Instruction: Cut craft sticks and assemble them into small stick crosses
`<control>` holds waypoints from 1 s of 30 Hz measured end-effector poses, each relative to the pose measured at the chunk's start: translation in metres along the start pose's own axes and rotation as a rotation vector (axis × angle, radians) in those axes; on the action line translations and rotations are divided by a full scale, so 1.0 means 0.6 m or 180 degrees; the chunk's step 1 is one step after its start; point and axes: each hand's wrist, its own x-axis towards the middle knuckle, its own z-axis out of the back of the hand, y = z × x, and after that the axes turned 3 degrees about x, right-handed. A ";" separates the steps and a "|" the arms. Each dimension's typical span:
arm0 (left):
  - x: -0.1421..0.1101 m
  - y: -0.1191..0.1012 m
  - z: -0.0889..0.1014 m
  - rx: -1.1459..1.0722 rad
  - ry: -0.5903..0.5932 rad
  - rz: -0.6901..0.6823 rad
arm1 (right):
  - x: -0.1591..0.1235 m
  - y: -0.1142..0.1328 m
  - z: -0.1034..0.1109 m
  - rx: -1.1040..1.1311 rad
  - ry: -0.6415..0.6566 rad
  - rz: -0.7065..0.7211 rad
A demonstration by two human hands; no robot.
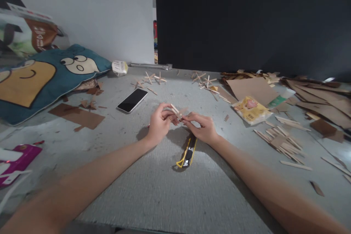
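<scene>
My left hand (160,125) is closed on a few small wooden craft sticks (175,110), held just above the table. From the right, my right hand (203,127) pinches at the same sticks with thumb and forefinger. A small tan piece, blurred, shows between the fingertips; I cannot tell whether it is cardboard or wood. Below the hands lies a yellow and black utility knife (188,152), its front end partly hidden by my right hand. A phone (133,100) with a dark screen rests beyond my left hand.
Crossed-stick pieces (150,78) and more sticks (204,80) stand at the back. To the right are a yellow packet (251,110), loose sticks (282,142) and cardboard sheets (323,98). A teal cushion (59,73), cardboard scraps (79,115) and a pink device (22,161) occupy the left.
</scene>
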 end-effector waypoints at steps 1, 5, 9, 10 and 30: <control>0.000 0.000 0.000 -0.0009 -0.0010 0.0007 | 0.000 0.000 0.000 0.0022 0.0008 -0.0011; 0.000 0.000 0.000 -0.0031 -0.0063 0.0028 | 0.002 0.001 0.000 0.0075 -0.0004 -0.0014; 0.000 -0.001 0.000 -0.0034 -0.0087 0.0017 | 0.003 -0.001 0.000 0.0085 -0.0080 0.0054; 0.000 -0.001 0.000 -0.0019 -0.0088 0.0016 | 0.002 -0.001 0.000 0.0094 -0.0086 0.0052; 0.002 0.000 0.002 0.0018 -0.0135 0.0074 | 0.001 -0.001 0.000 0.0340 -0.0112 -0.0393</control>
